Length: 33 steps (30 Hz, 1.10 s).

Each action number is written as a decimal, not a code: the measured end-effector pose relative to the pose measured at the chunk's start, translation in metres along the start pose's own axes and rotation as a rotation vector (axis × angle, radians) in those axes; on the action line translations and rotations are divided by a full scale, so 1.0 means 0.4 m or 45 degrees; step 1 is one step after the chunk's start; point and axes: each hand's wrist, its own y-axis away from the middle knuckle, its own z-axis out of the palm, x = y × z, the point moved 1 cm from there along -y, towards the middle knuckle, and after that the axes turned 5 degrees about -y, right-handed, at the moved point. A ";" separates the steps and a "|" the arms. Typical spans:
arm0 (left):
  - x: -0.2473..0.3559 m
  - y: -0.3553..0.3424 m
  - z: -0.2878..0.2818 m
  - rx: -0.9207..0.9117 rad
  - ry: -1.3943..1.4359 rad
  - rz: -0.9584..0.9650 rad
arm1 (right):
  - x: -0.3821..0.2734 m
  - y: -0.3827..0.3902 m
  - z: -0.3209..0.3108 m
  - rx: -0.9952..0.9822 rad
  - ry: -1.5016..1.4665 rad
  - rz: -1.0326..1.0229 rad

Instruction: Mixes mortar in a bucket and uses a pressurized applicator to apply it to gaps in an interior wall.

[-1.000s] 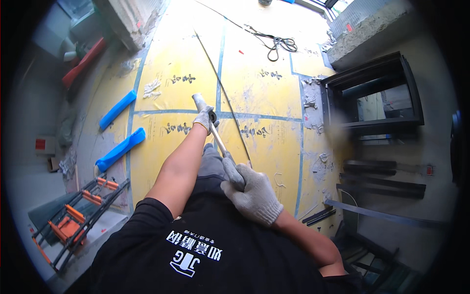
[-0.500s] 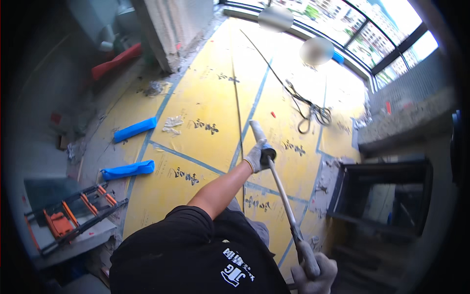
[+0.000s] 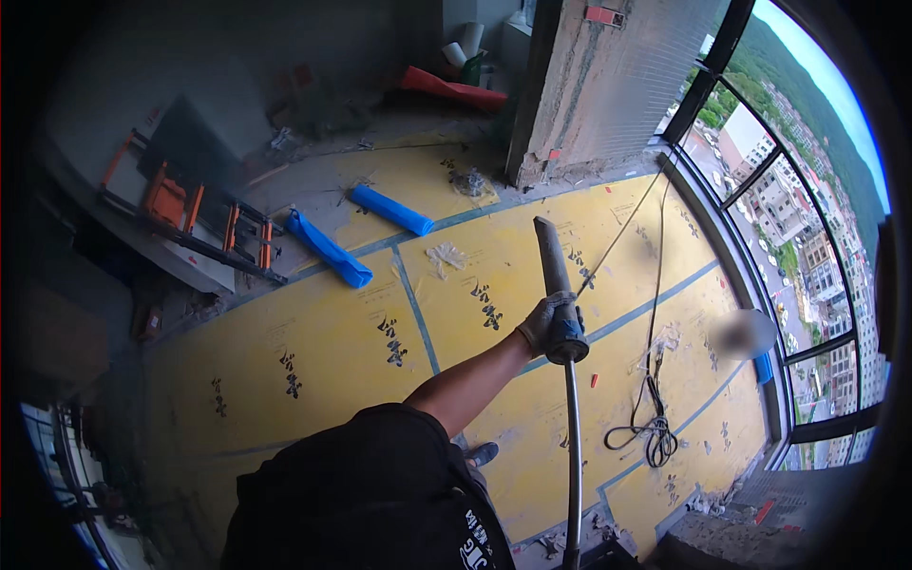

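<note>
My gloved left hand [image 3: 541, 323] is closed around a long grey tube [image 3: 551, 255], just beside its black end collar [image 3: 568, 344]. The tube slants away from me above the floor, its far end cut at an angle. Out of the collar a straight metal rod [image 3: 574, 446] runs back toward me and leaves the picture at the lower edge. My right hand is out of view. Below the tube lies yellow protective sheeting [image 3: 351, 366], taped at its seams.
A dark cord ends in a loose coil [image 3: 654, 442] on the right. Two blue rolls [image 3: 328, 249] [image 3: 391, 211] lie left, near an orange-and-black folded frame [image 3: 204, 214]. A rough pillar [image 3: 589, 95] stands ahead. Tall windows [image 3: 807, 223] line the right. Crumpled plastic [image 3: 445, 258] lies on the sheeting.
My view has swung to the right, toward the windows. The tube is still in my left hand. My right hand, seen before on the rod's grip, has gone out of the picture.
</note>
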 end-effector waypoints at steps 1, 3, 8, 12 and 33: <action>-0.007 0.022 0.083 -0.013 -0.050 0.187 | 0.024 -0.024 -0.017 -0.003 -0.210 0.043; 0.037 0.080 0.161 -0.172 -0.134 0.418 | 0.063 -0.065 -0.062 -0.060 -0.642 0.162; 0.183 0.205 0.298 -0.189 -0.297 0.751 | 0.125 -0.072 -0.141 0.069 -1.575 0.540; 0.270 0.424 0.339 -0.001 -0.338 0.942 | 0.173 -0.190 -0.130 0.086 -1.878 0.713; -0.075 -0.630 -0.039 0.663 -0.352 -0.001 | 0.209 -0.509 -0.732 0.505 -0.350 1.066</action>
